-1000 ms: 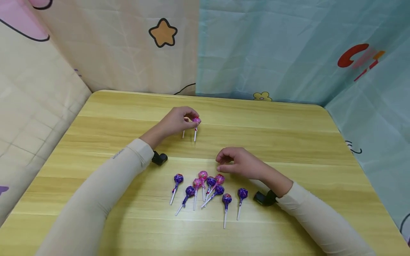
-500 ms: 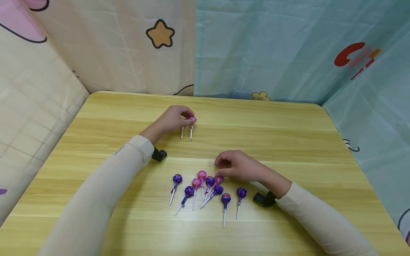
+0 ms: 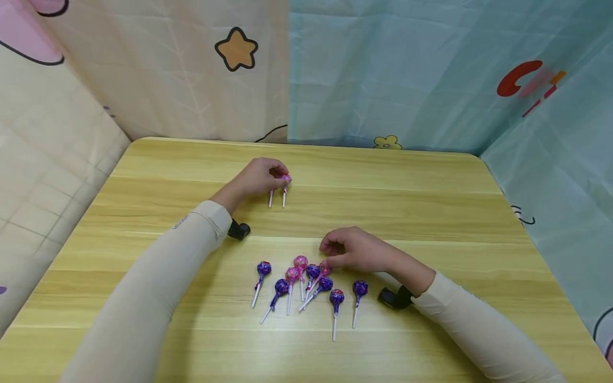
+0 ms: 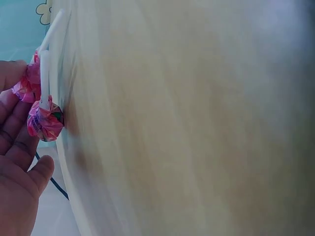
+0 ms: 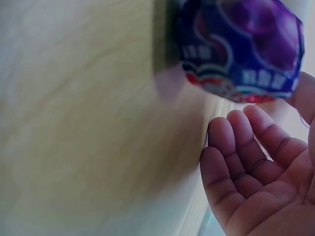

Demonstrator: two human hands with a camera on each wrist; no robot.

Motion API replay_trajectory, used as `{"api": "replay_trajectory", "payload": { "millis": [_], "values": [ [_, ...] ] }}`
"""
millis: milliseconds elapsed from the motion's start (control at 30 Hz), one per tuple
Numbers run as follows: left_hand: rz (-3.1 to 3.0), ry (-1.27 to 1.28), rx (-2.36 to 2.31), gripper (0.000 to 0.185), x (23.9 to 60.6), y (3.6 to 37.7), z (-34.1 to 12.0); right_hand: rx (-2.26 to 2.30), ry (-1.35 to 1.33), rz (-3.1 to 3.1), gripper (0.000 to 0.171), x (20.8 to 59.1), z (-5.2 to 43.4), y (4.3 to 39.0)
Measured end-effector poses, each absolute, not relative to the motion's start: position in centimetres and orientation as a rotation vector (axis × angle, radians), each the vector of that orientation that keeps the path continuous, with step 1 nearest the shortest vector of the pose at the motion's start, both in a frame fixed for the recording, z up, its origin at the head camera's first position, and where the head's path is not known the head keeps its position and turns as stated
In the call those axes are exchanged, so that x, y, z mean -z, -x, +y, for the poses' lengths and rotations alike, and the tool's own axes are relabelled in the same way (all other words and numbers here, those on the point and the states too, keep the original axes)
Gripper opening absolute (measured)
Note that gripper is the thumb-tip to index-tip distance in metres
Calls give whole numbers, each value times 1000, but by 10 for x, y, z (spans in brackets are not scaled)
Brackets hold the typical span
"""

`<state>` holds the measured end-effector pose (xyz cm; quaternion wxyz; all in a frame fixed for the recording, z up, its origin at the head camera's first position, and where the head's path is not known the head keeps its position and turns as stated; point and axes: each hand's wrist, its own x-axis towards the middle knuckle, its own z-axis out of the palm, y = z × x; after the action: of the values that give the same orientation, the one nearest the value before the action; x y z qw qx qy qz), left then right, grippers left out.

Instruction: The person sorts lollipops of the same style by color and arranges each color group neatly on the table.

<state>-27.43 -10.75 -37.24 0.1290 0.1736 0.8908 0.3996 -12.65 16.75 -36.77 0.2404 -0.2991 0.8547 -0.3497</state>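
My left hand point(image 3: 260, 177) pinches a pink lollipop point(image 3: 286, 180) by its wrapped head near the far side of the table; its white stick points toward me. Close beside it is a second pink lollipop point(image 4: 47, 120), whose head is mostly covered by that hand in the head view. My right hand point(image 3: 356, 249) hovers with loosely bent fingers at the far edge of a lollipop group, its thumb over a pink lollipop point(image 3: 325, 268). Whether the thumb touches it I cannot tell. A purple lollipop point(image 5: 241, 49) looms large in the right wrist view, apart from the fingers.
Several purple and pink lollipops lie in the near middle of the wooden table point(image 3: 431, 202), including a pink one point(image 3: 300, 262) and a purple one point(image 3: 337, 297). Some sticks cross. Black wrist cameras hang under both sleeves. Printed curtains point(image 3: 364, 69) stand behind the table.
My left hand has brought its pink lollipop slightly left, nearer the second one. The right hand has lowered toward the pink lollipop at the group's far edge. The head view has shifted slightly.
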Motion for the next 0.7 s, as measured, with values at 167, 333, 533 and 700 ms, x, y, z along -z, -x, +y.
{"api": "replay_trajectory", "payload": {
  "millis": [167,333,533,700],
  "values": [
    [2591,-513,-1153,22,374,274,-107,945,835,2330,16,368,168,126],
    [2590,-505,-1139,21,375,273,-108,926,834,2334,17,368,167,125],
    [2590,-514,-1120,22,375,272,-109,923,835,2332,17,368,167,123],
    [2590,-508,-1117,23,375,271,-110,924,816,2324,17,369,166,124]
  ]
}}
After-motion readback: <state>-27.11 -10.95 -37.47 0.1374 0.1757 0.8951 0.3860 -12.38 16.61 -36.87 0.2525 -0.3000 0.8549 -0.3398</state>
